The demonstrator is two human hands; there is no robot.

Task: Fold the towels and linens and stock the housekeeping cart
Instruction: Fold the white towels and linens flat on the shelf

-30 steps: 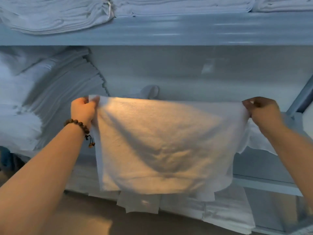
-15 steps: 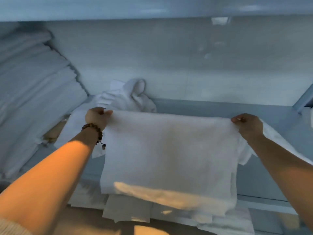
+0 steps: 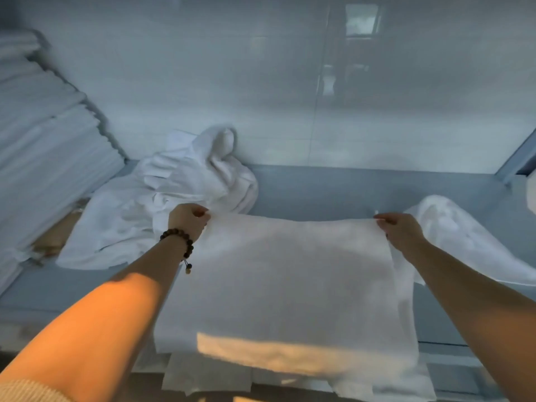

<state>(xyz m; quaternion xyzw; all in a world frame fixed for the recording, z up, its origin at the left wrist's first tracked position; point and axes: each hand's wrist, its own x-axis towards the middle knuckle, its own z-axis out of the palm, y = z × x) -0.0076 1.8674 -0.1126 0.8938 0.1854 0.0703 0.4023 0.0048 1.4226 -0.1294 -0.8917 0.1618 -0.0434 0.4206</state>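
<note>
On the front of the shelf: a white towel [image 3: 284,280] lies spread out on the grey shelf [image 3: 333,190]. Its near part hangs down over the front edge, and a band of warm light falls across this hanging part.
Left hand: the left hand [image 3: 188,220] pinches the far left corner of the towel, thumb and fingers curled tight on the cloth.
Right hand: the right hand [image 3: 401,232] pinches the far right corner in the same way, the fingertips closed on the edge.
Far edge of the towel: it runs almost straight between the two hands, low over the shelf. I cannot tell whether it touches the shelf.
Wrist: a bracelet [image 3: 178,240] of dark beads goes around the left wrist, with a small bead hanging under it.
Arm: a beige knitted sleeve [image 3: 26,391] shows at the bottom left corner.
Behind the left hand: a heap of white linen [image 3: 174,192] lies crumpled on the shelf, just beside the left corner of the towel.
Far left: a stack of folded linen [image 3: 43,140] stands high, its layered edges turned toward the heap.
Behind the right arm: another white cloth [image 3: 464,242] lies loose on the shelf, partly hidden by the arm.
Below the hanging part: more white edges show, but what they belong to is not clear.
Back: a pale glossy back wall [image 3: 203,82] with blurred reflections.
</note>
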